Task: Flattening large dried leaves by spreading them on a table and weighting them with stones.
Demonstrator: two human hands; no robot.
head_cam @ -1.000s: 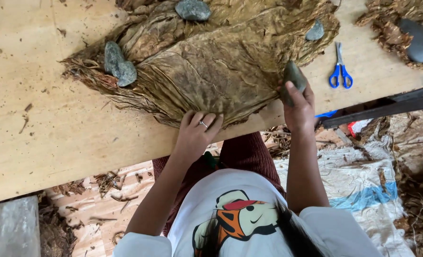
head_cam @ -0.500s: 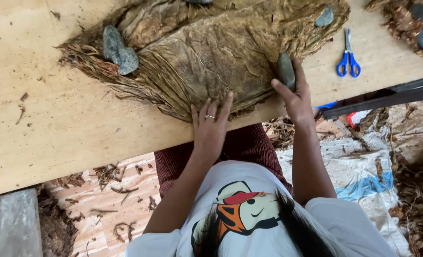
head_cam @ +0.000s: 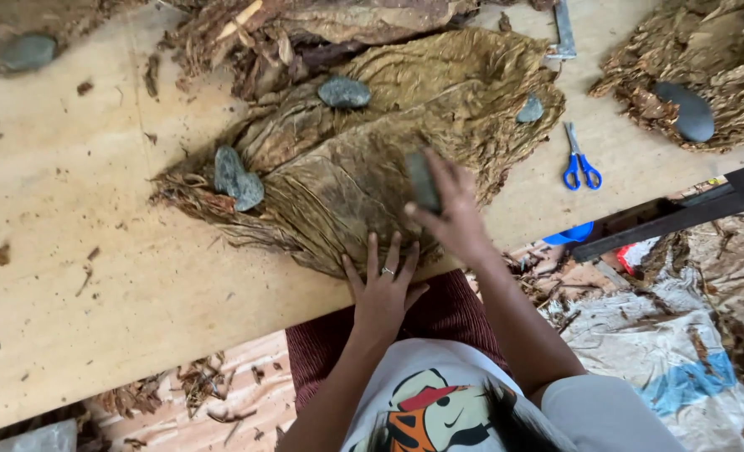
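Spreading across wooden table [head_cam: 95, 276]: big pile of dried brown leaves [head_cam: 347, 167], near table's front edge. L hand [head_cam: 382, 289] flat, fingers apart, on leaf edge. R hand [head_cam: 451, 219] grips flat grey stone [head_cam: 422, 180] on pile. Blue scissors [head_cam: 579, 163] lie to the right.

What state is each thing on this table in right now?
Pile of dry brown leaves: spread flat, weighted by stones.
Grey stone in right hand: gripped, pressed on the leaves.
Left hand: flat on the pile's near edge.
Right hand: closed round the stone.
Blue-handled scissors: closed, lying on the wooden table.
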